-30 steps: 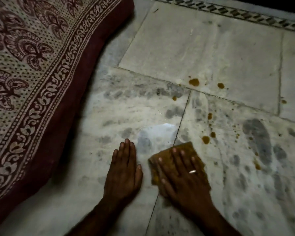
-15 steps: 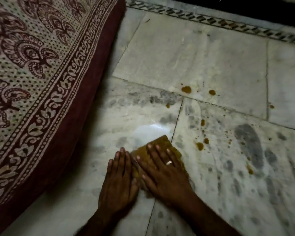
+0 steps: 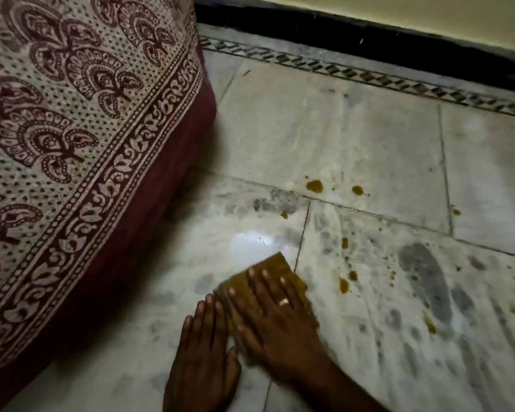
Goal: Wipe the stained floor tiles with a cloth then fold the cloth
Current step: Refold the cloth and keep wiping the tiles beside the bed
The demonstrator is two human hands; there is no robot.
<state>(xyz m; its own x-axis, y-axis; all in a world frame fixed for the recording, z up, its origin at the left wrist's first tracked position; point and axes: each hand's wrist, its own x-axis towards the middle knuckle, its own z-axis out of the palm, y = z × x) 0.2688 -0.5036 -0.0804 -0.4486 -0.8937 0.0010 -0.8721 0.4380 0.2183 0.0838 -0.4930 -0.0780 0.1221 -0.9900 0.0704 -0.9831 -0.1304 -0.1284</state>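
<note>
Basically mid-wipe. Cloth (image 3: 275,281), mustard-brown, flat on the tiles (image 3: 324,138), straddling the grout line (image 3: 302,233) near bottom centre. Pinned under right hand (image 3: 275,319): palm down, fingers (image 3: 252,285) spread apart and pressed flat on the fabric, not curled round it. Spread probably there to load the whole cloth, so it drags as 1 pad instead of bunching. Ring (image 3: 283,301) visible on 1 finger. Cloth edges blurred; exact outline unclear.

Left hand (image 3: 204,355) flat on bare tile, just beside the cloth's left edge, fingers together and straight, gripping nothing. Reads as a brace taking body weight while leaning in. Contact with cloth edge: cannot tell.

Stains (image 3: 314,186) not reached: brown drops near the upper grout line, more (image 3: 344,285) just right of the cloth, smaller specks further right. Grey patches in the stone look like veining or damp marks, not spill. Bright glare on the tile just above the cloth.

Bedspread (image 3: 72,144), printed, maroon border, hanging at left, well apart from the cloth, so no snag risk there. Patterned strip (image 3: 369,75) and dark skirting (image 3: 339,34) along the far wall.

Judgement: early in the wipe, most drops left, nearest cluster to the right the obvious next pass. Fold not started.
</note>
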